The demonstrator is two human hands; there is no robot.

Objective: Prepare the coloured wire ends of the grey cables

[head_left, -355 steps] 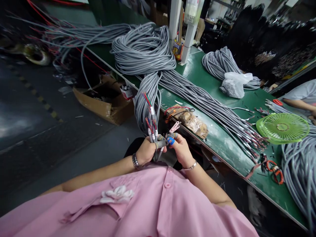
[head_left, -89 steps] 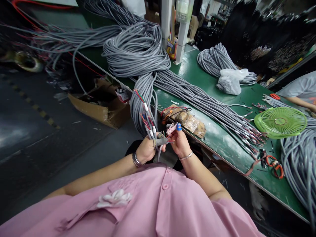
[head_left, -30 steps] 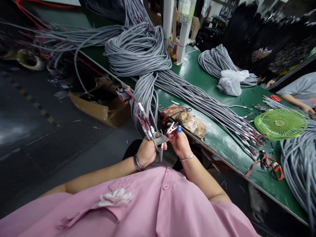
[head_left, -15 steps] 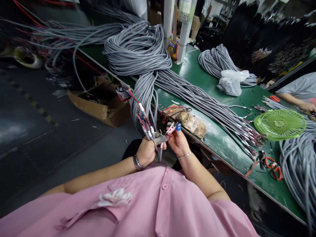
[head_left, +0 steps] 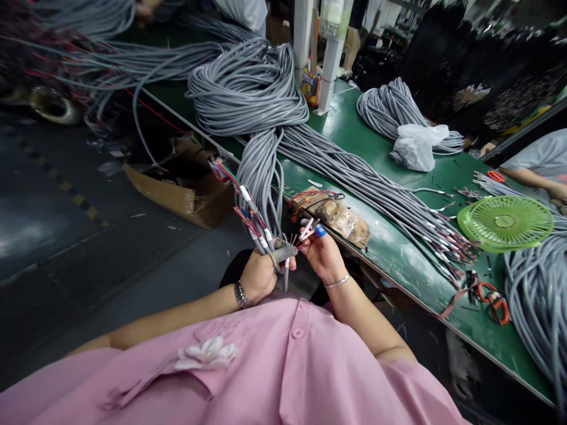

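My left hand [head_left: 259, 274] is closed around several grey cables [head_left: 286, 254] whose stripped ends show thin coloured wires. A few cable ends with white sleeves [head_left: 262, 239] stick up past its fingers toward the bench. My right hand [head_left: 322, 254] is closed beside it, its fingertips at the fine wires of one cable end. Between its thumb and fingers is a small tool with pale pink handles [head_left: 306, 229], perhaps wire snips; its exact kind is hard to make out. A blue band [head_left: 320, 230] wraps one right fingertip.
On the green bench [head_left: 341, 124] lie a large grey cable coil [head_left: 245, 88] and a long cable bundle [head_left: 354, 177]. A taped brown block [head_left: 341, 218], green fan [head_left: 505, 221] and orange-handled scissors [head_left: 494, 301] are near. A cardboard box [head_left: 172, 189] stands left. A co-worker's arm [head_left: 531, 180] is at right.
My right hand has moved slightly right, away from my left hand. The cable ends in my left hand have swung a little left. At upper left, another person's hand and cables have come into view.
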